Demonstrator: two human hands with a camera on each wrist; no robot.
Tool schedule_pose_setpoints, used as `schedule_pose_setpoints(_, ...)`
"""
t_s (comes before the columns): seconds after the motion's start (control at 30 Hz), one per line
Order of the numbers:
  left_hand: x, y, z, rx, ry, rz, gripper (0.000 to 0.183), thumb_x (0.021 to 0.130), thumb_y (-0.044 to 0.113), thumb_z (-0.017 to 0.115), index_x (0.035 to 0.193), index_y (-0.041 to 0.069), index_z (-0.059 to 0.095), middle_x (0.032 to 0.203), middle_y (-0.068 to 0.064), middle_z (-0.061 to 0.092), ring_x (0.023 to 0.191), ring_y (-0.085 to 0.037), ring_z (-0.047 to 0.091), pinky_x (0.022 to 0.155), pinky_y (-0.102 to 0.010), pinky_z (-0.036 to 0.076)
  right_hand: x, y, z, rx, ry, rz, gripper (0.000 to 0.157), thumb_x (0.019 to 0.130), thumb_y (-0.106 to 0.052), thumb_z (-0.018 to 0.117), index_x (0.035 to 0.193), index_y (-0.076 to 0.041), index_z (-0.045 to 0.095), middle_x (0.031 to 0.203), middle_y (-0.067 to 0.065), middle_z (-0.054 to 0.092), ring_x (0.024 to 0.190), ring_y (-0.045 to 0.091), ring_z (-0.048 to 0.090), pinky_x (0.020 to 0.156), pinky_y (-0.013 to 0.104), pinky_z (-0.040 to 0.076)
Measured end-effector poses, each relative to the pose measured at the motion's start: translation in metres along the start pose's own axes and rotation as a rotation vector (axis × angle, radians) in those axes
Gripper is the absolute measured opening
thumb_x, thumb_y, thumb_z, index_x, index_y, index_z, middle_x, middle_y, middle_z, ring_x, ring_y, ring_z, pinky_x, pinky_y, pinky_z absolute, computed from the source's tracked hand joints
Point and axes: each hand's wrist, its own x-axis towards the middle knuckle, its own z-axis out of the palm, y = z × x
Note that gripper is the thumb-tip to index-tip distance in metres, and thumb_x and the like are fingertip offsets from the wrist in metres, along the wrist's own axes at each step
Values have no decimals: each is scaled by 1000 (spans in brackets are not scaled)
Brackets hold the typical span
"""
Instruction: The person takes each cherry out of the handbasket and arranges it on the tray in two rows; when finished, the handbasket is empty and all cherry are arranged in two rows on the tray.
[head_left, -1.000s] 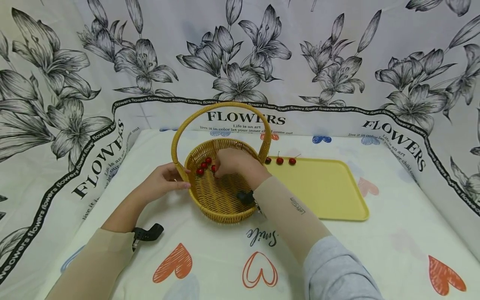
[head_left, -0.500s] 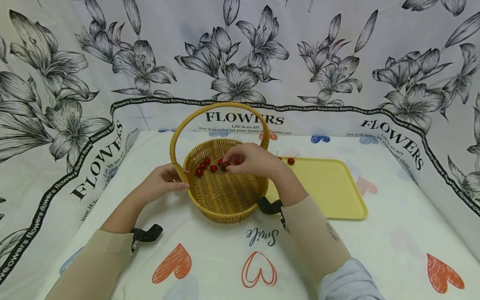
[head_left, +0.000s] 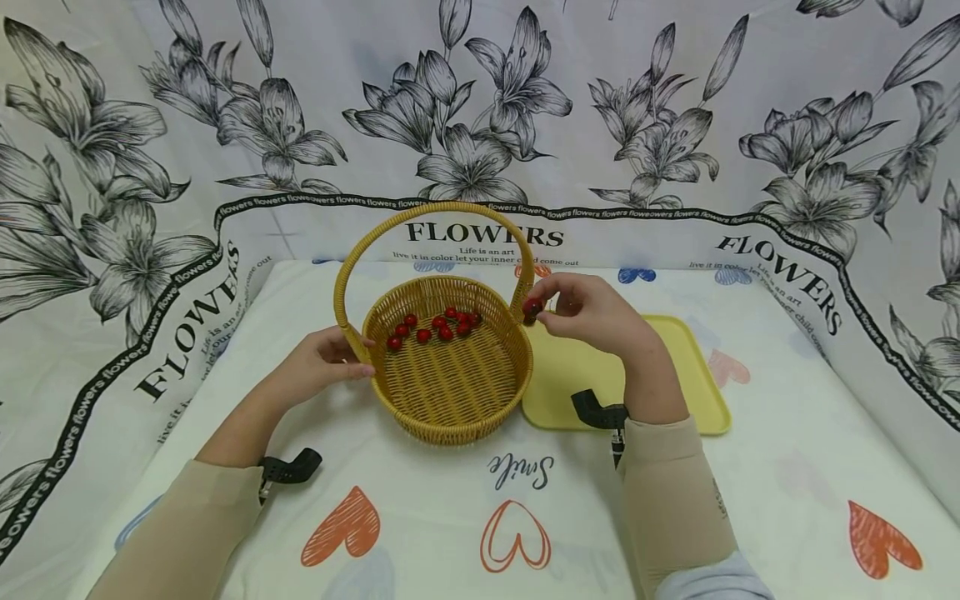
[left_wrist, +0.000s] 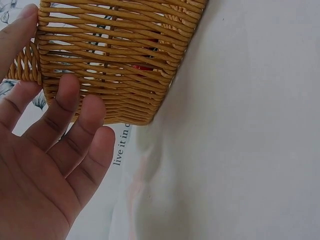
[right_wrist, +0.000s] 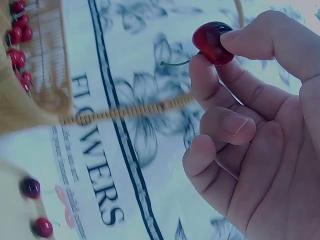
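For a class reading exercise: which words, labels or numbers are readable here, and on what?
"FLOWERS", several times: floral backdrop
"Life is an art": same backdrop
"live it in color let your inner child come out": same backdrop
"flowers", repeated: backdrop's black band
"Smile": white tablecloth
Right sleeve lettering: too small to read
Numbers: none

Floral backdrop [head_left: 480,108] behind a heart-printed tablecloth [head_left: 427,508]

Basket [head_left: 450,429] is woven of cane-like strands, ridged, with slight sheen. Cherry [right_wrist: 214,45] skin is smooth and glossy; the tray [head_left: 573,379] appears smooth, low-sheen plastic. Tabletop covering [head_left: 431,525] and backdrop [head_left: 315,33] are matt printed cloth, lightly creased.
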Motion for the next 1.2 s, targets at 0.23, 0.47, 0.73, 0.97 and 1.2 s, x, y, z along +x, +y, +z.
schedule_pose_setpoints(0.23,1,0,0,-8,-2,-11,38,89,0,78,122,-9,63,109,-20,68,96,-21,67,77,-27,56,-7,25,-26,13,83,85,25,95,-4,66,120,-5,67,99,12,68,77,23,56,63,31,43)
schedule_pose_setpoints(0.47,2,-3,-1,-9,-7,4,36,89,0,78,122,-8,63,106,-18,69,95,-22,67,76,-27,56,-11,61,-47,-104,171,212,27,97,-12,67,124,-5,65,120,13,66,86,25,55,69,35,43)
schedule_pose_setpoints(0.73,2,-3,-1,0,-9,-3,36,89,0,78,121,-7,64,106,-17,69,94,-22,67,77,-27,56,-9,120,-47,-222,143,419,31,96,-14,64,126,-5,60,120,15,59,96,31,49,79,43,42)
schedule_pose_setpoints(0.97,2,-3,-1,-2,-4,-6,37,89,-1,78,122,-9,63,105,-16,70,93,-21,67,76,-26,56,-5,145,-36,-259,125,447,31,97,-17,67,124,-4,61,119,18,59,104,35,51,93,49,41)
schedule_pose_setpoints(1.2,2,-4,-1,-13,-8,4,37,89,-1,78,122,-10,62,106,-18,69,93,-21,67,76,-26,56,-6,154,-30,-275,125,466,27,100,-16,65,125,-6,60,118,17,58,108,36,50,99,52,39)
